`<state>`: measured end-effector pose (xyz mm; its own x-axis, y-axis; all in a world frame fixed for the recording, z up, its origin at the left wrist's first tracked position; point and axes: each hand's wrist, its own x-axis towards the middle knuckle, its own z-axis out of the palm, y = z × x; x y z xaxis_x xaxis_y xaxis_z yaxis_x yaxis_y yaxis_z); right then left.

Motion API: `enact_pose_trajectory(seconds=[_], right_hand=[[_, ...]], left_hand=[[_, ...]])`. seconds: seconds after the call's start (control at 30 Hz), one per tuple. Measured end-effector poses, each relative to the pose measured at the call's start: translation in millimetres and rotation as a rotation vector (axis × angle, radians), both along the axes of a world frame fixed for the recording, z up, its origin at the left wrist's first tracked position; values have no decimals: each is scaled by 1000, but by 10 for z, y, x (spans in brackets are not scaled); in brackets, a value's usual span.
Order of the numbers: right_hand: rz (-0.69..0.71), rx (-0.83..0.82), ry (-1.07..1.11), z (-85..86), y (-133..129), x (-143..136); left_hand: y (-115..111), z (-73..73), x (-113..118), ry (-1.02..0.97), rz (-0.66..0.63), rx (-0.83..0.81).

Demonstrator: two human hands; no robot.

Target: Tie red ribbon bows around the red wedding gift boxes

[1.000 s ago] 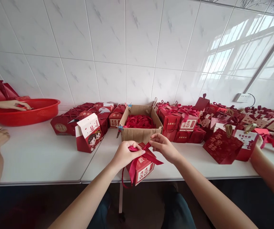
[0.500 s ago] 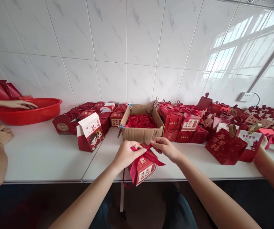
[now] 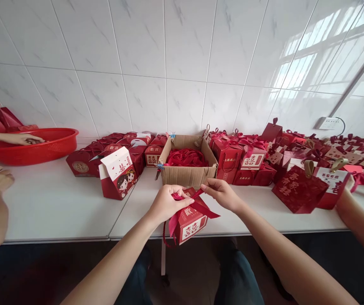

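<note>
- The left hand (image 3: 168,204) pinches the ribbon (image 3: 211,212) between thumb and fingers, just above the box.
- The right hand (image 3: 222,195) has its fingertips pressed together on another part of the ribbon, drawn out toward that side.
- Little has just changed: both hands keep their pinch, so the ribbon still seems to depend on the fingers for its shape. Whether a knot lies under them cannot be told.
- The box (image 3: 191,228) is below the hands at the front edge of the bench (image 3: 67,212), tilted; whether it rests there is unclear. It looks like smooth printed card, red with a pale panel.
- The ribbon is flat, soft and slightly shiny, its loose tails spreading over the box; a twisted red cord (image 3: 166,241) hangs beside it.
- Just beyond stands an open carton (image 3: 186,176) of plain brown corrugated board, filled with crumpled red ribbons (image 3: 188,157). Clips (image 3: 160,166) grip its left edge.
- Left of the carton, an upright white-topped box (image 3: 118,171) shows two cartoon figures; beyond, a co-worker's hand (image 3: 20,138) reaches into a glossy red basin (image 3: 39,152).
- On the right, angular boxes (image 3: 228,159) crowd together, many with ribbon loops.
- Behind, the tiled wall (image 3: 185,46) is glossy, pale and grey-veined.
</note>
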<state>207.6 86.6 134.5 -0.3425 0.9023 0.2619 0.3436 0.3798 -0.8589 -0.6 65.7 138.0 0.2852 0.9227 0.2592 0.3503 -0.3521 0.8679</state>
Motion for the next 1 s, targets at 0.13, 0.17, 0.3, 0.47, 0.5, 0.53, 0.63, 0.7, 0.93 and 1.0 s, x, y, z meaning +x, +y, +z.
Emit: enact_pose_trajectory(seconds=[0.13, 0.17, 0.3, 0.47, 0.5, 0.53, 0.63, 0.7, 0.93, 1.0], right_hand=[[-12, 61, -49, 109, -61, 83], [-21, 82, -25, 147, -83, 93], [-46, 245, -44, 237, -177, -6], [3, 369, -289, 174, -191, -304], [19, 369, -318, 163, -180, -340], [34, 370, -337, 158, -169, -364], [78, 371, -368, 173, -151, -374], [99, 362, -394, 189, -153, -363], [116, 334, -419, 161, -160, -352], [114, 335, -418, 155, -160, -340]], left_hand=[[12, 70, -50, -98, -62, -104], [23, 84, -65, -129, -78, -142], [63, 110, -122, -267, -131, -332], [81, 88, -134, -333, -136, -396], [89, 83, -130, -325, -123, -380], [100, 80, -126, -312, -110, -358], [156, 86, -119, -245, -82, -291], [203, 99, -120, -197, -75, -250], [290, 110, -150, -104, -71, -175], [289, 99, -162, -101, -69, -165]])
